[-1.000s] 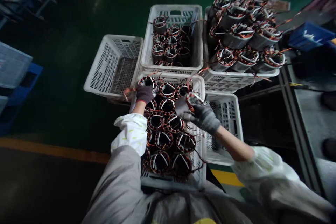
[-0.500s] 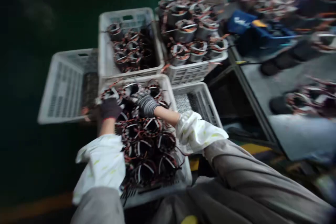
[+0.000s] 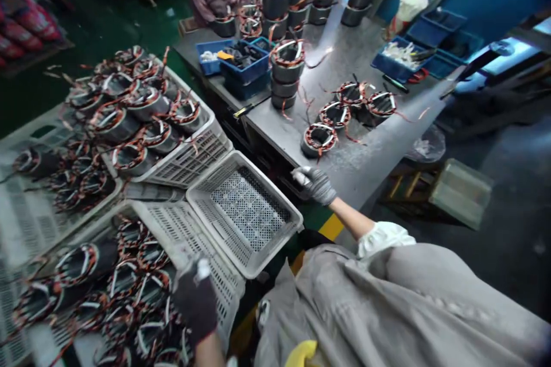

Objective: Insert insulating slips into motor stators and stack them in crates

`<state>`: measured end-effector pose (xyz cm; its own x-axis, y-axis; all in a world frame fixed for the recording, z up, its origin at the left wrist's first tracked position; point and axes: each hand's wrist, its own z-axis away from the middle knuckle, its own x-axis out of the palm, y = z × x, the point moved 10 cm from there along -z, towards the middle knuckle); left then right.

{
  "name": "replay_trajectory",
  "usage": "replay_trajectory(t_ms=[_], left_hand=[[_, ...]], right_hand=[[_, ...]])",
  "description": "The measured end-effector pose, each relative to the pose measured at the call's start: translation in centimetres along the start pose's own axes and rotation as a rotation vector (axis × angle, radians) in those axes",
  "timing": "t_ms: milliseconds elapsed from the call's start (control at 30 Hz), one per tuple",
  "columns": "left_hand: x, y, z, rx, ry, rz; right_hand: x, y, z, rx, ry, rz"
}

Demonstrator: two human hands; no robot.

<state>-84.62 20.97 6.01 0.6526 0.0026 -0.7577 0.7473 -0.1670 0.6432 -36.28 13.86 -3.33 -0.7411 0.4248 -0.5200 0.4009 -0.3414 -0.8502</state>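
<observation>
My left hand, in a dark glove with a pale fingertip, hovers at the right side of a white plastic crate. Motion smears its fingers. Motor stators with copper windings and white strips fill that crate, beside and below the hand. My right hand, in a grey glove with pale fingertips, is held in the air near the front edge of a metal workbench. Its fingers are loosely bent and apart, and I see nothing in them. The closest stator stands on the bench just beyond that hand.
An empty white crate lies between the full crates and the bench. Another crate is heaped with stators. Blue bins and stacked stators stand on the bench. Across it, a co-worker's gloved hand touches a stator.
The view has swung right toward the workbench. Both hands have come away from the stators in the crate; the right hand is now by the bench, the left at the crate's side.
</observation>
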Motion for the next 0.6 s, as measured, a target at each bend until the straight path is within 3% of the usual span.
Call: replay_trajectory(t_ms=[33, 133, 200, 267, 333, 400, 500, 600], left_hand=[[4.0, 4.4, -1.4, 0.088, 0.05, -0.054], [19.5, 21.0, -3.9, 0.564, -0.273, -0.043], [28.1, 30.3, -4.0, 0.795, -0.471, -0.157], [35.1, 36.3, -4.3, 0.886, -0.618, -0.33], [40.5, 38.9, -4.7, 0.879, -0.756, -0.484], [43.8, 38.9, -5.1, 0.787, -0.832, -0.58], [45.2, 37.0, -4.4, 0.694, -0.856, -0.614], [44.7, 34.9, -1.8, 0.69, -0.878, -0.593]], right_hand=[[-4.5, 0.8, -0.8, -0.021, 0.123, 0.02], [-15.4, 3.3, -1.8, -0.024, 0.461, 0.096], [-19.8, 5.0, -1.1, -0.007, 0.612, 0.107], [-22.1, 6.6, 0.4, 0.021, 0.703, 0.114], [-23.4, 7.7, 2.2, 0.049, 0.74, 0.139], [-24.1, 7.8, 3.2, 0.052, 0.736, 0.164], [-24.2, 6.3, 1.5, 0.009, 0.674, 0.16], [-21.6, 4.7, -4.8, 0.018, 0.511, 0.092]])
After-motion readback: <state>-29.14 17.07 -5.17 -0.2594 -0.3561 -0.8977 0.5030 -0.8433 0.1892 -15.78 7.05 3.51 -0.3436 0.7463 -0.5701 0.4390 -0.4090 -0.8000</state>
